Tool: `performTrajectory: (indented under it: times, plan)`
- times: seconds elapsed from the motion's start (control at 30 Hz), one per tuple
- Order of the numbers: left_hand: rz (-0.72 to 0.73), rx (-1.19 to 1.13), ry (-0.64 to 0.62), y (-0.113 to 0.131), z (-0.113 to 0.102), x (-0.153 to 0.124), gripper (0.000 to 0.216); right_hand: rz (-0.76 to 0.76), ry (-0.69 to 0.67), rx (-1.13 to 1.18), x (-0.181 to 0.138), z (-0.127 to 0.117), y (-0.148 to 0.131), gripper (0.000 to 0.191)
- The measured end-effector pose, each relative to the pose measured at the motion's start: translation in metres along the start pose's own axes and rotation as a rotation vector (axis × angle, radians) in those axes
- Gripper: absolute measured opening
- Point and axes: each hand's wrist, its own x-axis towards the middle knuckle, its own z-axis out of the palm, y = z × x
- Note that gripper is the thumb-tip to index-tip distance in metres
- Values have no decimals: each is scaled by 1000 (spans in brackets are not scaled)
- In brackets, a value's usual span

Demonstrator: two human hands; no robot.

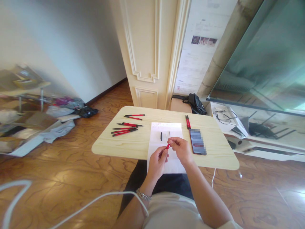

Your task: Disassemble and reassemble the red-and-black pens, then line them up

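The left hand and right hand pinch a red pen between them. Both fingertips close on it above the white paper on the bench.

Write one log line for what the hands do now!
hands: both pinch red pen piece | over: white paper | left: pens | right: phone
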Motion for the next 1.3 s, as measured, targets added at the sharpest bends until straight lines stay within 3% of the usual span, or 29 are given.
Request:
performTrajectory:
  times: [0.37, 0.9, 1.03, 1.17, 1.3]
  plan:
    - [-12, 21, 6, -1, 0, 0, 37, -25, 59, -88, -4, -3, 4, 28]
    - [-4, 15, 20, -2, -1, 1, 38, -78, -63, -183, -12, -5, 2, 26]
    - [-2, -21, 15, -1, -1, 1, 37, -97, -110, -222, 1, -12, 7, 30]
    - [-13, -63, 16, 1, -1, 1, 38, -80, 7, -541, 35, -19, 20, 25]
    - [-9, -81, 20, 1, -3, 1, 36, 40, 1, -947, 67, -17, 29, 21]
